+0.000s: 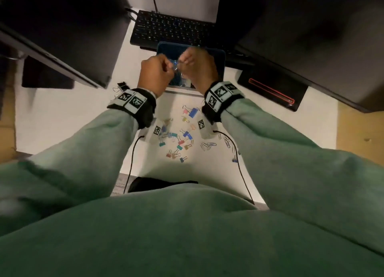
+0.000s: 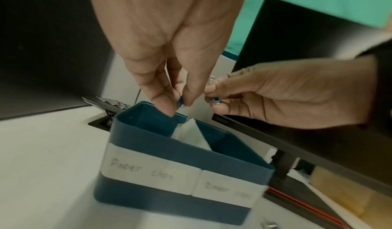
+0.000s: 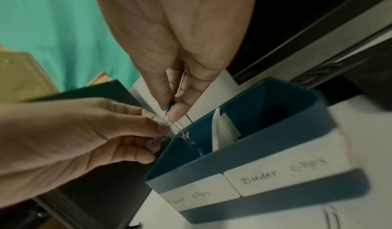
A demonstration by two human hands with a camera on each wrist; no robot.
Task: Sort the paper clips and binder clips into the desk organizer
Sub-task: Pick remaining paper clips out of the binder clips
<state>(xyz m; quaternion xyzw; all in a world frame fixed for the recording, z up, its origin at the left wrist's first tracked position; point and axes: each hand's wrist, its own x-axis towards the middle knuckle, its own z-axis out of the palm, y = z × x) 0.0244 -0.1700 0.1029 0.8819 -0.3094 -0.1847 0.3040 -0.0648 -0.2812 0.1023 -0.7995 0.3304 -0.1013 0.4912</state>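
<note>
A blue desk organizer (image 1: 220,57) stands past the clip pile, split by a white divider (image 2: 191,135), with labels "Paper clips" (image 2: 144,169) and "Binder clips" (image 3: 282,172). Both hands hover over its paper-clip side. My left hand (image 1: 172,69) pinches a small blue paper clip (image 2: 180,101) between thumb and fingers. My right hand (image 1: 183,64) pinches another blue paper clip (image 2: 216,100). A blurred string of silvery clips (image 3: 188,138) hangs from the left fingertips (image 3: 163,128) into that compartment. Coloured binder clips (image 1: 178,137) and silver paper clips (image 1: 207,146) lie loose on the desk.
A black keyboard (image 1: 172,29) sits right behind the organizer. Dark monitors overhang the desk on the left (image 1: 62,38) and right (image 1: 311,38); a monitor base with a red line (image 1: 272,92) lies at the right. A black binder clip (image 1: 122,86) lies left of my left wrist.
</note>
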